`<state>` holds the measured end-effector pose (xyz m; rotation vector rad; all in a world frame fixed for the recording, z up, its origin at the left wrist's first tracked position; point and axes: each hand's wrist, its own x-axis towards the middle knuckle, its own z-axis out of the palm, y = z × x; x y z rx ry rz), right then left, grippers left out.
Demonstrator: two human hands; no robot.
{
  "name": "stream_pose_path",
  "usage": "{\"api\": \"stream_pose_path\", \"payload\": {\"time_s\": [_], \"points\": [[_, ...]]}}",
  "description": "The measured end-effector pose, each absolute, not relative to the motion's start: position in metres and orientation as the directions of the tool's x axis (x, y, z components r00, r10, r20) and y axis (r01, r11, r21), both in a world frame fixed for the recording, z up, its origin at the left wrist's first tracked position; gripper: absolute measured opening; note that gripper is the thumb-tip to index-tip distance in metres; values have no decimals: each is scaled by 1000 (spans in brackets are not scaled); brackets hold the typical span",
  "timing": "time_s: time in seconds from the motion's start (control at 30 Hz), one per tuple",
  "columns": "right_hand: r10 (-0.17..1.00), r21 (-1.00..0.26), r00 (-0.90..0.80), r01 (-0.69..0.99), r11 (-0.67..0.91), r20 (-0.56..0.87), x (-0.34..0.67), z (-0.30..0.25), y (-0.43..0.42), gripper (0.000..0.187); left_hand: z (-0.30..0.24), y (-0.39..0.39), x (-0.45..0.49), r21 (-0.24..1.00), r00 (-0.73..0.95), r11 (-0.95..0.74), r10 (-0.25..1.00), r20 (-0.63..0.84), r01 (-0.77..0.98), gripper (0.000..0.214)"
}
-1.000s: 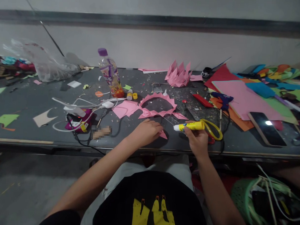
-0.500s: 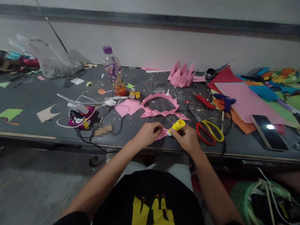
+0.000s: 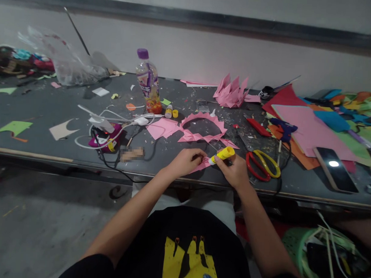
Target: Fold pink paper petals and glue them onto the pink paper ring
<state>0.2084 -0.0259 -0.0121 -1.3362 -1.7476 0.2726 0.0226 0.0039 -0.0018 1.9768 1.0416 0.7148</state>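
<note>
A yellow glue stick [image 3: 226, 152] is gripped by my right hand [image 3: 236, 170], tilted with its white end against a small pink paper piece [image 3: 200, 167]. My left hand [image 3: 187, 162] pinches that paper at its left side, close to the table's front edge. Just beyond my hands lies a ring of folded pink paper [image 3: 204, 137] with a pointed outline, a pink strip trailing at its right. Flat pink sheets [image 3: 162, 128] touch the ring's left side. Farther back stands a spiky pink paper flower [image 3: 231, 94].
Red and yellow-handled scissors [image 3: 260, 166] lie right of my right hand, near a blue glue gun [image 3: 282, 128] and a phone [image 3: 336, 170]. A drink bottle [image 3: 149, 85] stands behind the sheets. Left are a purple power socket [image 3: 108, 138] with cables and paper scraps [image 3: 62, 129].
The whole view has shifted and tilted slightly with my head. The glue stick's white end has moved a little along the pink paper; both hands keep their hold.
</note>
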Motion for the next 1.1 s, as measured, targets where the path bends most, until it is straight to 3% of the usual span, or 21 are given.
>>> {"api": "stream_pose_path", "payload": {"time_s": [0.47,0.57,0.67,0.77,0.87,1.0,1.1], "points": [[810,-474,-169,736,483,562,199,-15,-11,29,-4,1,25,783,506,-420,848,158,459,29],[823,-519,-127,721,460,553,201,-19,-11,25,-3,0,25,755,509,-434,846,155,491,28],[847,-647,45,668,368,529,204,-22,-11,24,0,-2,24,708,531,-472,832,161,525,28],[803,-788,305,539,298,512,207,-22,-11,22,5,-7,24,589,591,-560,789,165,583,27],[741,-854,459,421,306,491,208,-20,-11,22,8,-18,29,376,658,-658,738,150,652,27],[739,-870,477,381,313,475,207,-19,-10,23,10,-35,38,139,682,-692,722,118,709,28],[764,-872,449,385,302,463,207,-20,-10,23,11,-39,40,100,685,-692,722,96,715,31]]}}
